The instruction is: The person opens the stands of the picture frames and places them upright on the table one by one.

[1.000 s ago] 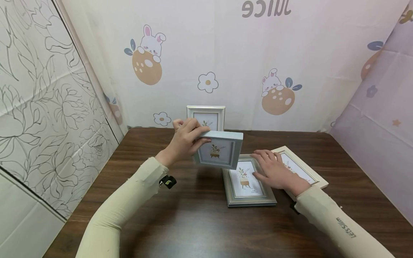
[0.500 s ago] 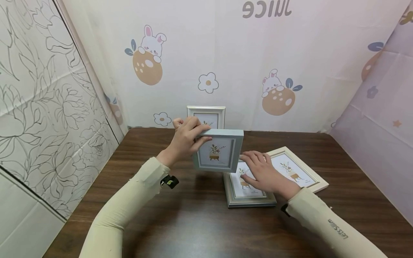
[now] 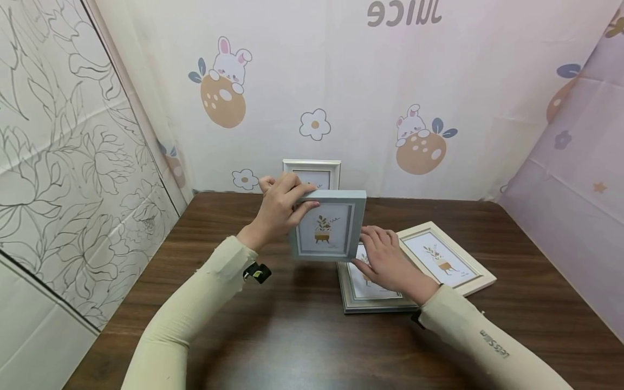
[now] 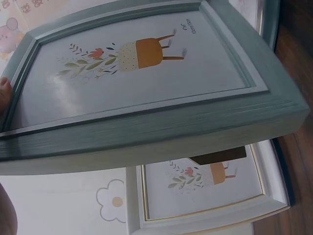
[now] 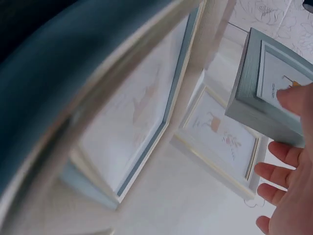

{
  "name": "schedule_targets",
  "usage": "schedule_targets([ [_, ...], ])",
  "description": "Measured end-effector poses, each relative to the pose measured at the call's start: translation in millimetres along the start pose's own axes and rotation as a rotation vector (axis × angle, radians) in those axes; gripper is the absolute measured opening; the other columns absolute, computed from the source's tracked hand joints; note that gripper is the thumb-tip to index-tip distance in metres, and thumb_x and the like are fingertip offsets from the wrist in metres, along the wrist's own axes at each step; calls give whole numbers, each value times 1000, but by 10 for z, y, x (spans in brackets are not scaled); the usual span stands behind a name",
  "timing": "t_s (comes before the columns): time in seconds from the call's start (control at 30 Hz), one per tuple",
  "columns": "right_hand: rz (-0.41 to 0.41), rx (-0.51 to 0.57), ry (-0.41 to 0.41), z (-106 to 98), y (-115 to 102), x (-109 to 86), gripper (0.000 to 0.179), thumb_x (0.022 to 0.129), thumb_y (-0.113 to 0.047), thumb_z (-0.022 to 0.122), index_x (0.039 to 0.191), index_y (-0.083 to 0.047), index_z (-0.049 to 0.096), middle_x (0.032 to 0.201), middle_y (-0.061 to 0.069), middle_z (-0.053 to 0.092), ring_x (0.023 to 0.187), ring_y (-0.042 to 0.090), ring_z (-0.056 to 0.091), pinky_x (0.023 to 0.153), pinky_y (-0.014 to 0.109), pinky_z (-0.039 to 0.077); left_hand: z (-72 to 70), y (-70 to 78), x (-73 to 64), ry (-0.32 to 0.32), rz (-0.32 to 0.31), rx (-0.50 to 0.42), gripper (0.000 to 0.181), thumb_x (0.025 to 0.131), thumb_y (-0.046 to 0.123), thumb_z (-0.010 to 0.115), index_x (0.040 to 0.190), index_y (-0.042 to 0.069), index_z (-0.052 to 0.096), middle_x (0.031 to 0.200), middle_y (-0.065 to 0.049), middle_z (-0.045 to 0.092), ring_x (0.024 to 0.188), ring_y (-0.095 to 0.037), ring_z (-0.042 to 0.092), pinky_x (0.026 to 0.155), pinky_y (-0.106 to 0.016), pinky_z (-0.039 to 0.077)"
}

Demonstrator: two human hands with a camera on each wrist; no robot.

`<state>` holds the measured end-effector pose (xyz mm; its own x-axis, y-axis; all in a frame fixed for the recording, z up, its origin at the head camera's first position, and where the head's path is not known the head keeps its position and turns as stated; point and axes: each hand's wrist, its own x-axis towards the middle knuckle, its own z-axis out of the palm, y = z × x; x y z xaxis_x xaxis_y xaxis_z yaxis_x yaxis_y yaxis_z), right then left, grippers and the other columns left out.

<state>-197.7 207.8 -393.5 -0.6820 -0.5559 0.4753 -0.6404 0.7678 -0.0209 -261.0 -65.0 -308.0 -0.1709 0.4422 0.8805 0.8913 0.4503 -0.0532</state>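
My left hand pinches a blue-grey picture frame at its upper left corner, thumb on the front and fingers over the top edge. The frame is held upright over the table, its potted-plant print facing me. My right hand is at the frame's right edge. In the right wrist view its thumb overlaps the front, and the other fingers are spread apart beside the lower edge. Behind the held frame stands a white frame, partly hidden.
A silver-grey frame lies on the dark wooden table, partly under my right hand. To its right lies a cream frame, overlapping it. A patterned cloth wall rises behind the table.
My right hand has moved left from above the lying frames to the held frame's right edge. The blue-grey frame has tipped more upright in my left hand.
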Motion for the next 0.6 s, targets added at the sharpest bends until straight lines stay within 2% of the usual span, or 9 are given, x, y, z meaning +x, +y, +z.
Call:
schedule_targets([
  [0.2, -25, -68, 22, 58, -63, 22, 38, 86, -17, 78, 110, 4, 56, 123, 23, 53, 120, 41, 45, 93, 59, 31, 5, -28, -22, -16, -18, 10, 24, 84, 18, 80, 102, 4, 73, 83, -4, 47, 76, -23, 42, 78, -54, 14],
  [0.5, -31, -183, 8, 95, -110, 104, 38, 87, -24, 78, 106, 4, 58, 120, 22, 58, 119, 38, 50, 92, 57, 38, -38, -96, -40, -35, -33, 46, 22, 86, 19, 78, 102, 5, 73, 84, -5, 48, 77, -24, 41, 79, -54, 16],
  [0.6, -23, -166, 0, 115, -142, 136, 39, 88, -23, 77, 107, 5, 58, 119, 22, 57, 118, 39, 49, 92, 57, 38, -56, -126, -48, -48, -24, 78, 23, 87, 20, 77, 102, 4, 73, 85, -6, 49, 78, -24, 42, 80, -55, 16],
])
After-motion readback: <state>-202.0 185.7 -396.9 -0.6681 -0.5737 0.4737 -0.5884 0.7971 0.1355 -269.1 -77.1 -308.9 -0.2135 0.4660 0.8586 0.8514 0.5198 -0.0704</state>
